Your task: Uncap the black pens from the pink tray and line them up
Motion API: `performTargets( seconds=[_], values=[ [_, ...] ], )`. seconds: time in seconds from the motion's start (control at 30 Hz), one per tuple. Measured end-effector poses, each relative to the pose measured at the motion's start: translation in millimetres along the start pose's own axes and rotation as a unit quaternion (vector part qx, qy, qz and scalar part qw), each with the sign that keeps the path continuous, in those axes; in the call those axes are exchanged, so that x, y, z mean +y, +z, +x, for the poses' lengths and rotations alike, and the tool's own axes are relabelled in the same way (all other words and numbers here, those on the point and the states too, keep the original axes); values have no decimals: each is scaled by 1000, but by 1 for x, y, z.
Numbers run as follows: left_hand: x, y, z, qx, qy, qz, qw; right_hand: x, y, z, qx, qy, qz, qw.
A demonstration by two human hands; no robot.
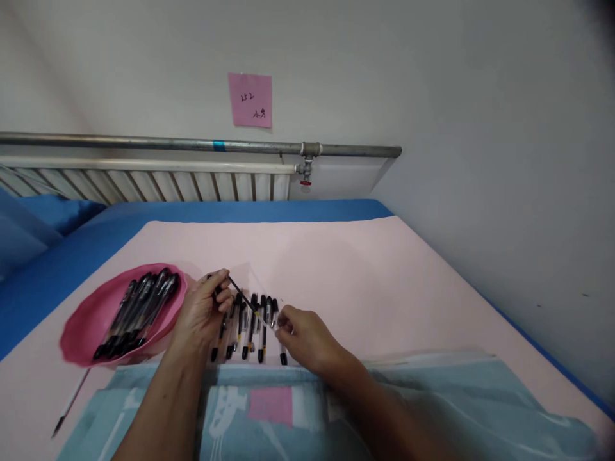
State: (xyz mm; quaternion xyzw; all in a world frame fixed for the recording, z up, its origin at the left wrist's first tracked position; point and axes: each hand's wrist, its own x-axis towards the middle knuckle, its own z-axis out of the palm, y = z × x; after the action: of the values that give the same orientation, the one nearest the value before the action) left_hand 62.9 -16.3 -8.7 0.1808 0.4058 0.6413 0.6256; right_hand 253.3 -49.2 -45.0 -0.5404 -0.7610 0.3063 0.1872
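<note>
Refill [245,298], prob. light, slick & bendable, is pinched by L hand [199,310] at 10-o'clock end, R hand [307,334] at 4-o'clock end, best gripped there.

Dim, diffuse light from an unseen source leaves the plain off-white wall [480,128] greyish. A broad, faint shadow [331,269] lies on the flat pale pink sheet [432,294]. The bare right forearm [375,390] blurs toward the bottom edge; the top right corner darkens, and wide-angle stretching warps the margins.
</note>
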Motion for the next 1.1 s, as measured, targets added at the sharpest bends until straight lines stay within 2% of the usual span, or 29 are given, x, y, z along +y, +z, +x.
performTargets(
  seconds=[0.37, 0.53, 0.6, 0.7, 0.83, 0.9, 0.97, 1.1],
  values=[
    [0, -2, 1, 2, -4, 6, 1000, -2, 2, 1, 21, -39, 2, 999],
    [-4, 0, -2, -20, -22, 41, 999, -6, -6, 3, 81, 3, 100, 992],
    [-10, 4, -5, -45, -40, 67, 996, -10, -10, 4, 61, 18, 181, 981],
    [-21, 11, -9, -75, -48, 96, 991, -16, -12, 3, -16, 26, 290, 957],
    [-32, 19, -15, -84, -52, 110, 989, -22, -10, 3, -67, 36, 349, 934],
    [-34, 21, -17, -89, -54, 113, 988, -22, -11, 3, -64, 40, 325, 943],
    [-32, 21, -17, -95, -53, 115, 987, -20, -16, 0, -40, 47, 261, 963],
    [-25, 17, -13, -81, -50, 107, 990, -15, -34, -13, 17, 18, 35, 999]
  ],
)
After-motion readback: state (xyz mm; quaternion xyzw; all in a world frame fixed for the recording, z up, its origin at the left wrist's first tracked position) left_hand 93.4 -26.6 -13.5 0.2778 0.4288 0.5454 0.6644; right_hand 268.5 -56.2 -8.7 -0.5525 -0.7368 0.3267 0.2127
